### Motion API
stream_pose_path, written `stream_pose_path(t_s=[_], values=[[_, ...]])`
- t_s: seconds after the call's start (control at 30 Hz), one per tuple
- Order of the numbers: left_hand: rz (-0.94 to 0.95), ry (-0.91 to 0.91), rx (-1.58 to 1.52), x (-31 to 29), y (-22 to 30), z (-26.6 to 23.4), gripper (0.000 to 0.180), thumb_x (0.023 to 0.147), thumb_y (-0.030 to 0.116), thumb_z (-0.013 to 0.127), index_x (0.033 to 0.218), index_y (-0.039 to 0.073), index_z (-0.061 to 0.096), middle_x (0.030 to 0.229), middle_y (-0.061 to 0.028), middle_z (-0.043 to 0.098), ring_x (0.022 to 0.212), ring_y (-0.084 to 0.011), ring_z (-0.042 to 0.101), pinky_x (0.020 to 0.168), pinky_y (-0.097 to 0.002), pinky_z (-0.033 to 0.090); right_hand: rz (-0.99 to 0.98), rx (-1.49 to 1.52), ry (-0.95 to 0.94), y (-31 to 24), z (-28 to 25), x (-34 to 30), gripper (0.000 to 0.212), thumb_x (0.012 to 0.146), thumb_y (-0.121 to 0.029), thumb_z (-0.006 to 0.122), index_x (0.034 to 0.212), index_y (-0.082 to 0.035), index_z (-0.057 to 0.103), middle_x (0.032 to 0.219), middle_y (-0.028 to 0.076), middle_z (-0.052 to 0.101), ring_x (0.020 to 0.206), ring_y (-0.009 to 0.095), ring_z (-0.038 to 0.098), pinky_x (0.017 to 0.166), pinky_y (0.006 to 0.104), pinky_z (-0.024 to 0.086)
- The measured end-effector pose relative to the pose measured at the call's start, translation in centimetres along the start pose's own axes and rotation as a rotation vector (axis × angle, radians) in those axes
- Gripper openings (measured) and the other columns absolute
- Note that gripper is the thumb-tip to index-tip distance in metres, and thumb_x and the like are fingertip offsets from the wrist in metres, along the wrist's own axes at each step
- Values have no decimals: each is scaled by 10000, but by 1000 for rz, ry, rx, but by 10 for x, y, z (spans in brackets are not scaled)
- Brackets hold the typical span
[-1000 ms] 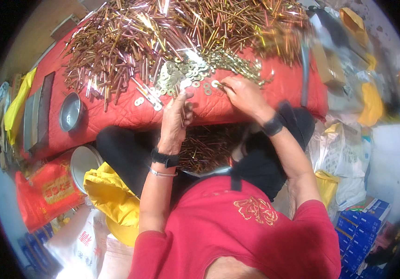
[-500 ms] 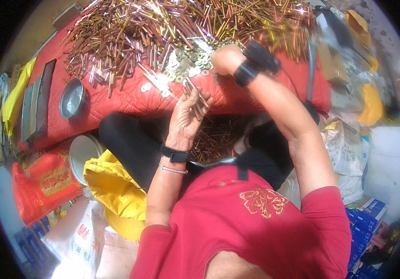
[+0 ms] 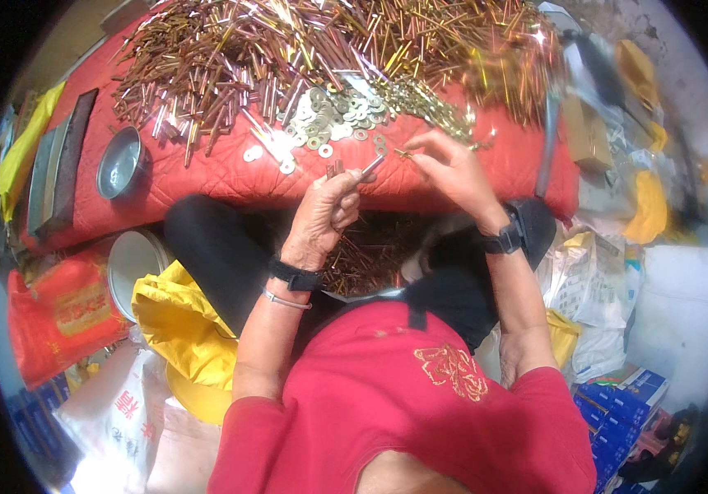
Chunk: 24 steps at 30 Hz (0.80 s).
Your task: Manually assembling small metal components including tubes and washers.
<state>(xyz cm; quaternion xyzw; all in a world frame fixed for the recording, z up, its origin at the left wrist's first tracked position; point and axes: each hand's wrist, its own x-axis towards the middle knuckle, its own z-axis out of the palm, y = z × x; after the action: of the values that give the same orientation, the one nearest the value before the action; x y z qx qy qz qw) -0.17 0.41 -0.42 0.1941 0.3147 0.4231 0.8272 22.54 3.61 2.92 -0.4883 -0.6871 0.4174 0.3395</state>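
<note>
Lap, lower centre: loose metal pins (image 3: pixel 370 255). Mid-frame: left hand (image 3: pixel 325 216) closed around a pin (image 3: pixel 370 167), tip up; right hand (image 3: pixel 453 169) pinching a small brass piece (image 3: pixel 403 153) beside it. Keep pin steady, align squarely. Beyond: washers (image 3: pixel 333 123), brass rods (image 3: pixel 288 49), red quilted cloth (image 3: pixel 206 177).

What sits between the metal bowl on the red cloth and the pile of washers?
In the head view, loose copper-coloured metal tubes spill down between the metal bowl and the washers; below them, bare red cloth.
</note>
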Motion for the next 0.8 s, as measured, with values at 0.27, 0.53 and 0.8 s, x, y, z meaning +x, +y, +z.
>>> stream_pose_path(t_s=[0.27,0.53,0.8], values=[[-22,-15,141,-1,7,-1,182,866,171,600,942,7,617,576,94,370,428,-6,284,383,-174,202,93,225,-179,-16,-4,-12,166,894,-95,583,1042,-56,646,734,-38,564,640,35,506,574,201,421],[-155,-33,405,0,22,13,197,808,107,636,972,1,609,589,86,424,428,-9,316,395,-173,223,111,217,-437,-16,-17,-15,183,861,-109,613,1033,-53,636,731,-27,581,640,46,525,580,218,423],[264,158,-312,29,-17,2,254,922,211,601,1037,-11,557,732,33,477,519,-29,333,409,-156,258,-66,222,291,-8,49,0,128,866,-136,636,944,-35,638,829,39,582,767,121,568,659,263,456]])
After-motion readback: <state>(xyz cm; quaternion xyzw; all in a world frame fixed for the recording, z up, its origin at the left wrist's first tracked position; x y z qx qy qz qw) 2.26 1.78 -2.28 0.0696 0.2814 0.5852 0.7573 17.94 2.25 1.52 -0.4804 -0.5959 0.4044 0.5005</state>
